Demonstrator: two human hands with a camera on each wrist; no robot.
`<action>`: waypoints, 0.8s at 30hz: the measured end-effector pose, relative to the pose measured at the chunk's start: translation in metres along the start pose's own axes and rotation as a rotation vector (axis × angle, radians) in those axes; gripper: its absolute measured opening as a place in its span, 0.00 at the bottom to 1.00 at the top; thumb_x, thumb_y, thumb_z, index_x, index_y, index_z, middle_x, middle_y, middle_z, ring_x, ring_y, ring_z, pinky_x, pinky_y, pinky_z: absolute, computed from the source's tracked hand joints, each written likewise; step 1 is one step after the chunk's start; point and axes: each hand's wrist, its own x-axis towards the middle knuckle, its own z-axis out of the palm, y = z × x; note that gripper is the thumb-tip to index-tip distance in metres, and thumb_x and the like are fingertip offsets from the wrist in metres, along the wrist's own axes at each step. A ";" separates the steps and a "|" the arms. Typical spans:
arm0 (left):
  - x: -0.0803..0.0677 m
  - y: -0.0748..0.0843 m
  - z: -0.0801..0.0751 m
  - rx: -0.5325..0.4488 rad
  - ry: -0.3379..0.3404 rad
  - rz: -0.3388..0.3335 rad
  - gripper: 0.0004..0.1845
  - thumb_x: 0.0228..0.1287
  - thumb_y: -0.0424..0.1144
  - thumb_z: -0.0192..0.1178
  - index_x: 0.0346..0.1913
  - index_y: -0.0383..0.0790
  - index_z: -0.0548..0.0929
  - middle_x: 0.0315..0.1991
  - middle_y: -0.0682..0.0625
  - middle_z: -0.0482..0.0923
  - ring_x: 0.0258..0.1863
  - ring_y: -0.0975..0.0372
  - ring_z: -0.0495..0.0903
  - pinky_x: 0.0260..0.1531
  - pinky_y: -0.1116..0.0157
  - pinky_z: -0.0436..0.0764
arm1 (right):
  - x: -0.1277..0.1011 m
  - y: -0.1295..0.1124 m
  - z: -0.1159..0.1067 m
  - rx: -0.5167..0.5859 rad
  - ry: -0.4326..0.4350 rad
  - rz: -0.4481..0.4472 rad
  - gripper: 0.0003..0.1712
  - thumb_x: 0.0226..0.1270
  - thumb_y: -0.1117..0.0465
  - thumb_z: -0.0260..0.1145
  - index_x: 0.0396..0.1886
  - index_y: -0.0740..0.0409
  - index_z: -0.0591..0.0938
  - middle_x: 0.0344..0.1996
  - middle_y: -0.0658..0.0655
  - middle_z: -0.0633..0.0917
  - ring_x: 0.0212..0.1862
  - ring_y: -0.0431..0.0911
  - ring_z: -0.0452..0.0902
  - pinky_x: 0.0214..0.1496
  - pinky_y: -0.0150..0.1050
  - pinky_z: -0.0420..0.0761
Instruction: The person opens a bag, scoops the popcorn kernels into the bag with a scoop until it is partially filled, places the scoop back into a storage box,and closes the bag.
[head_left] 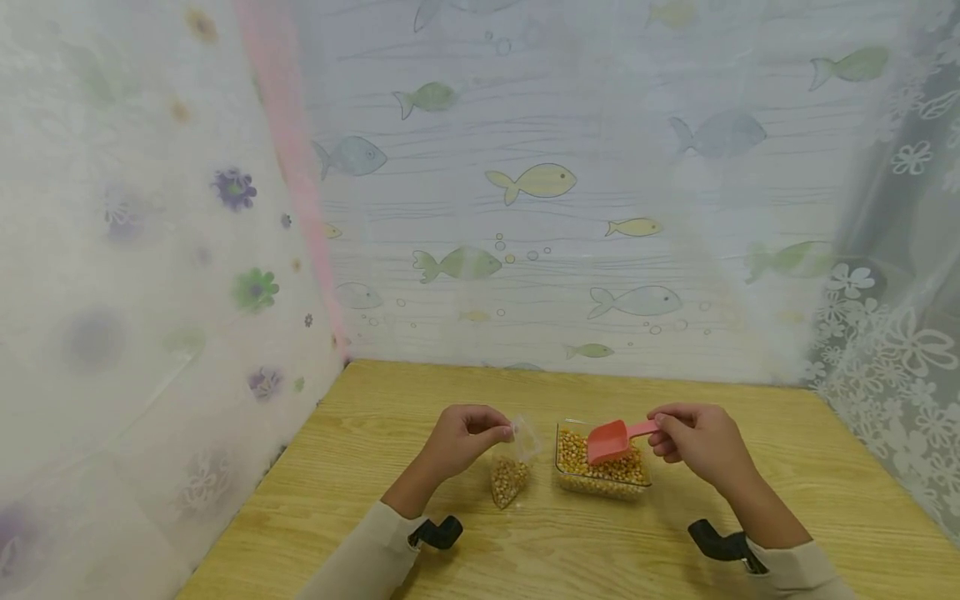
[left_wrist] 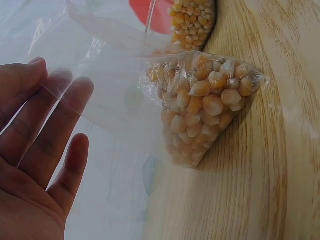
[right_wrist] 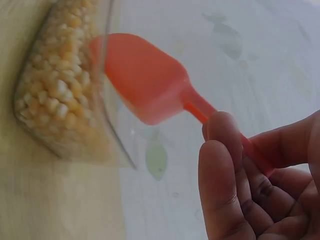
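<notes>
**Scooping corn, bag partly filled**

Holding the scoop (head_left: 613,439) by its thin handle, my right hand (head_left: 697,444) has thumb and curled fingers pinched round it; the right wrist view shows the handle running between fingertips and thumb. The pink bowl of the scoop hangs over the clear tub (head_left: 602,471), low above the kernels. I cannot tell from any view whether it carries corn at this moment.

My left hand (head_left: 465,437) pinches the top edge of the bag (head_left: 512,468) between thumb and fingers, holding it up so its bottom corner rests on the table (head_left: 825,492). The left wrist view shows the film stretched across the fingertips.

Judging progress: the bag's lower part is packed with kernels (left_wrist: 207,105), while the upper part is empty film, so some filling looks done and there is room for more. The tub is well stocked with corn. The bag's mouth seems barely parted, which I judge would need widening before a clean pour.

Bag and tub sit just beside each other, near the middle of the table, so the scoop's path between them is short. Open wood lies to both sides and toward me. Curtains (head_left: 525,208) close the back and both flanks, standing well apart from my hands.
</notes>
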 end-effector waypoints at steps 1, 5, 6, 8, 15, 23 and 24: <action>0.000 0.000 0.000 0.000 -0.001 -0.001 0.06 0.72 0.46 0.68 0.43 0.50 0.91 0.41 0.53 0.90 0.41 0.58 0.89 0.45 0.62 0.87 | -0.001 -0.001 -0.003 -0.012 0.008 0.000 0.21 0.83 0.59 0.58 0.60 0.73 0.82 0.34 0.60 0.90 0.34 0.49 0.90 0.36 0.41 0.89; 0.000 0.000 0.000 -0.004 0.000 -0.009 0.06 0.72 0.46 0.68 0.43 0.51 0.91 0.41 0.53 0.90 0.42 0.55 0.89 0.45 0.63 0.87 | -0.004 -0.008 -0.013 -0.063 0.030 -0.002 0.21 0.83 0.59 0.57 0.59 0.73 0.82 0.33 0.60 0.90 0.33 0.48 0.89 0.35 0.39 0.89; 0.000 0.000 0.000 -0.005 0.000 -0.012 0.06 0.72 0.46 0.68 0.43 0.51 0.91 0.41 0.53 0.90 0.43 0.53 0.89 0.45 0.63 0.87 | -0.005 -0.009 -0.015 -0.075 0.034 -0.002 0.21 0.83 0.59 0.57 0.59 0.73 0.82 0.33 0.60 0.90 0.33 0.47 0.89 0.35 0.39 0.89; 0.000 0.001 0.000 -0.006 -0.001 -0.018 0.06 0.72 0.46 0.68 0.43 0.51 0.91 0.40 0.53 0.90 0.44 0.50 0.89 0.45 0.63 0.87 | -0.007 -0.013 -0.019 -0.104 0.044 -0.008 0.21 0.83 0.59 0.56 0.59 0.73 0.82 0.32 0.59 0.90 0.32 0.46 0.89 0.34 0.38 0.88; 0.000 0.000 0.000 -0.006 -0.001 -0.026 0.07 0.71 0.47 0.68 0.43 0.50 0.91 0.40 0.53 0.90 0.44 0.51 0.89 0.46 0.63 0.87 | -0.013 -0.022 -0.028 -0.254 0.088 -0.031 0.20 0.83 0.57 0.54 0.55 0.69 0.85 0.29 0.54 0.89 0.29 0.44 0.87 0.31 0.37 0.87; 0.001 0.000 0.002 -0.015 0.000 -0.020 0.06 0.72 0.45 0.68 0.43 0.49 0.91 0.41 0.51 0.90 0.43 0.54 0.89 0.47 0.64 0.87 | -0.019 -0.029 -0.020 -0.429 0.107 -0.107 0.17 0.80 0.60 0.56 0.50 0.64 0.87 0.24 0.50 0.87 0.25 0.43 0.82 0.22 0.37 0.78; 0.001 0.000 0.002 -0.014 -0.001 -0.020 0.06 0.72 0.45 0.68 0.43 0.49 0.91 0.41 0.51 0.90 0.43 0.53 0.89 0.47 0.63 0.87 | -0.018 -0.029 -0.018 -0.423 0.100 -0.105 0.16 0.80 0.60 0.56 0.50 0.65 0.87 0.24 0.50 0.87 0.25 0.43 0.82 0.22 0.37 0.77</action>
